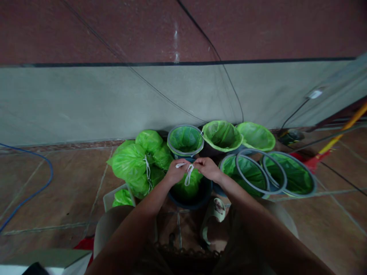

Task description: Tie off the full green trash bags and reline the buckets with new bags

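Note:
In the head view a green plastic bag [187, 187] sits inside a dark trash bin [190, 204] right in front of me. Its white drawstring [188, 178] is looped at the top. My left hand [177, 171] pinches one side of the string, and a pale end sticks out by the fingers. On the other side, my right hand [208, 168] has its fingers closed on the string too. The hands are close together over the bin. To the left lie several full green bags [129, 162], at least one tied with white string.
Behind stand a grey-rimmed bin [185, 152] and two green-lined bins [222, 136] [256, 136]. Lined bins [301, 175] and a loose ring [282, 168] are at right, near a yellow-handled broom [341, 133]. A blue hose [51, 168] crosses the left floor.

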`<state>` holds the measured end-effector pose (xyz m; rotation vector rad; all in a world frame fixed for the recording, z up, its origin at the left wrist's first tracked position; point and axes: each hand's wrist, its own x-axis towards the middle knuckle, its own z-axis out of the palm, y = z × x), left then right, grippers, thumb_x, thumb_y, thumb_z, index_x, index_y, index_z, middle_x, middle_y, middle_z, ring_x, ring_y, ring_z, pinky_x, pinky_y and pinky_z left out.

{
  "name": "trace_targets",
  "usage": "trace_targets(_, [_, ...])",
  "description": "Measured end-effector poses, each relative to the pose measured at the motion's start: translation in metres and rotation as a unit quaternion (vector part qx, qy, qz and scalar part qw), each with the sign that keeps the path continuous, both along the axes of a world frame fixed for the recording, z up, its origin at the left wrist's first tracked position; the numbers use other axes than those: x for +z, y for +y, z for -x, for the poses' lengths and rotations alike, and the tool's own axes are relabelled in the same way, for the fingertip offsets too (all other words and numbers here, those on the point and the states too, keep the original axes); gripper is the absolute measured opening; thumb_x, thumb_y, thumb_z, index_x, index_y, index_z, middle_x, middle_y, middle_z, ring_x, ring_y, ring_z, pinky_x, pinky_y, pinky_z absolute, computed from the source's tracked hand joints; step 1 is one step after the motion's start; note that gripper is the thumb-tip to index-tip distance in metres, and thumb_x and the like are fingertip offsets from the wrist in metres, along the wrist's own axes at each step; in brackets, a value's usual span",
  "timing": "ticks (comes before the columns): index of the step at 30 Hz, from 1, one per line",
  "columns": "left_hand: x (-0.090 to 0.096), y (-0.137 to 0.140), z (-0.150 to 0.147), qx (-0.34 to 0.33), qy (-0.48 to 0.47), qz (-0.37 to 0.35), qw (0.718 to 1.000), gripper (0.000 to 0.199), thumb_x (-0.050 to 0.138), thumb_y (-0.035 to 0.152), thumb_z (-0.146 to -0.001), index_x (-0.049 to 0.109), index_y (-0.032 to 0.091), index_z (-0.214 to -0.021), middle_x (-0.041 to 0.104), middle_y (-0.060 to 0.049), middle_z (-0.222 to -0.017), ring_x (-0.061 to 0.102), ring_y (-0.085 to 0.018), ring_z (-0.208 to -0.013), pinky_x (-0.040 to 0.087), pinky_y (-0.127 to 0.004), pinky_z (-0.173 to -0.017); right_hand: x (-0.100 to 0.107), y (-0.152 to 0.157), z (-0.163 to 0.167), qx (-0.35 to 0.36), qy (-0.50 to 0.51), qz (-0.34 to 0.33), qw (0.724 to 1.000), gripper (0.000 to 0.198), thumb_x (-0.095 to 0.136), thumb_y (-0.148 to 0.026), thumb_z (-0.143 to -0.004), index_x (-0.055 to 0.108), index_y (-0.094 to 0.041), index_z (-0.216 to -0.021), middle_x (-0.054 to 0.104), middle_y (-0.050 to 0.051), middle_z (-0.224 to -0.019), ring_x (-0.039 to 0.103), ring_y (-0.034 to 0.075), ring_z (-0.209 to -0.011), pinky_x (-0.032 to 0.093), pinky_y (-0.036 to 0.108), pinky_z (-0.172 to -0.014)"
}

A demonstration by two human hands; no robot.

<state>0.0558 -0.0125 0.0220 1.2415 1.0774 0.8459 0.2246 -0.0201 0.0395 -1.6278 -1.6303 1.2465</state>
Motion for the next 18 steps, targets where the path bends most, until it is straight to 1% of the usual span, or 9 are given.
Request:
trace_targets(2, [-0.006, 0.001, 0.001, 0.006, 0.051, -0.035, 0.998, 0.014, 0.055, 0.025, -0.077, 0.064, 0.016, -0.07, 0.061, 0.0, -0.061, 0.055, -0.012, -0.059, 0.045, -0.024, -0.06, 0.0, 0.001, 0.0, 0.017, -0.068, -0.022, 0.997, 0.024, 0.051, -0.032, -0.079, 0.065, -0.015, -0.07, 0.055, -0.001, -0.057, 0.047, 0.01, -0.054, 0.033, 0.023, -0.054])
trace_targets(4, [-0.011, 0.001, 0.004, 0.008, 0.112, -0.072, 0.991, 0.015, 0.052, 0.022, -0.079, 0.063, 0.016, -0.07, 0.061, 0.0, -0.063, 0.056, -0.013, -0.062, 0.045, -0.024, -0.062, 0.001, 0.001, -0.001, 0.033, -0.144, -0.034, 0.988, 0.022, 0.049, -0.026, -0.081, 0.067, -0.015, -0.072, 0.061, 0.002, -0.062, 0.051, 0.012, -0.058, 0.034, 0.023, -0.056])
trace_targets(7, [-0.017, 0.002, 0.011, 0.019, 0.218, -0.116, 0.969, 0.014, 0.051, 0.014, -0.076, 0.061, 0.017, -0.068, 0.063, -0.002, -0.069, 0.058, -0.014, -0.069, 0.046, -0.026, -0.071, 0.002, 0.004, -0.005, 0.023, -0.264, -0.021, 0.964, 0.021, 0.052, -0.021, -0.082, 0.072, -0.016, -0.078, 0.07, 0.008, -0.075, 0.059, 0.015, -0.069, 0.038, 0.024, -0.063])
trace_targets(9, [-0.02, 0.004, 0.017, 0.023, 0.266, -0.114, 0.957, 0.013, 0.053, 0.009, -0.072, 0.06, 0.017, -0.065, 0.064, -0.003, -0.068, 0.058, -0.016, -0.071, 0.046, -0.028, -0.074, 0.001, 0.005, -0.009, 0.016, -0.316, -0.006, 0.949, 0.023, 0.053, -0.02, -0.082, 0.075, -0.015, -0.081, 0.072, 0.011, -0.083, 0.063, 0.018, -0.077, 0.04, 0.025, -0.068])
trace_targets(11, [-0.022, 0.007, 0.021, 0.015, 0.294, -0.082, 0.952, 0.013, 0.054, 0.009, -0.071, 0.061, 0.017, -0.064, 0.064, -0.003, -0.065, 0.059, -0.017, -0.07, 0.047, -0.029, -0.074, -0.001, 0.005, -0.013, 0.031, -0.327, -0.006, 0.945, 0.024, 0.052, -0.018, -0.083, 0.076, -0.014, -0.083, 0.073, 0.013, -0.087, 0.064, 0.02, -0.081, 0.04, 0.026, -0.071])
trace_targets(13, [-0.023, 0.011, 0.023, 0.01, 0.312, -0.058, 0.948, 0.013, 0.054, 0.012, -0.074, 0.063, 0.017, -0.066, 0.065, -0.004, -0.066, 0.062, -0.018, -0.071, 0.047, -0.029, -0.073, -0.002, 0.004, -0.015, 0.044, -0.311, -0.014, 0.949, 0.025, 0.051, -0.017, -0.084, 0.076, -0.013, -0.085, 0.073, 0.012, -0.087, 0.064, 0.019, -0.08, 0.04, 0.026, -0.071])
trace_targets(15, [-0.025, 0.013, 0.025, 0.008, 0.308, -0.054, 0.95, 0.009, 0.058, 0.015, -0.072, 0.067, 0.018, -0.073, 0.067, -0.005, -0.071, 0.064, -0.02, -0.075, 0.048, -0.03, -0.075, -0.001, 0.003, -0.017, 0.04, -0.294, -0.017, 0.955, 0.025, 0.051, -0.017, -0.084, 0.076, -0.013, -0.086, 0.073, 0.011, -0.085, 0.062, 0.018, -0.076, 0.04, 0.026, -0.069])
trace_targets(16, [-0.026, 0.013, 0.025, 0.004, 0.299, -0.055, 0.953, 0.011, 0.062, 0.016, -0.069, 0.068, 0.018, -0.078, 0.069, -0.005, -0.074, 0.065, -0.021, -0.076, 0.048, -0.031, -0.075, 0.0, 0.003, -0.017, 0.035, -0.288, -0.015, 0.957, 0.025, 0.051, -0.018, -0.084, 0.076, -0.013, -0.086, 0.073, 0.01, -0.083, 0.062, 0.018, -0.075, 0.04, 0.025, -0.068])
trace_targets(18, [-0.029, 0.011, 0.024, -0.016, 0.263, -0.05, 0.963, 0.032, 0.071, 0.014, -0.058, 0.07, 0.017, -0.09, 0.07, -0.005, -0.081, 0.065, -0.022, -0.075, 0.049, -0.03, -0.073, 0.003, 0.003, -0.017, 0.027, -0.279, -0.005, 0.96, 0.025, 0.051, -0.019, -0.085, 0.075, -0.013, -0.087, 0.072, 0.009, -0.08, 0.061, 0.017, -0.072, 0.039, 0.025, -0.065])
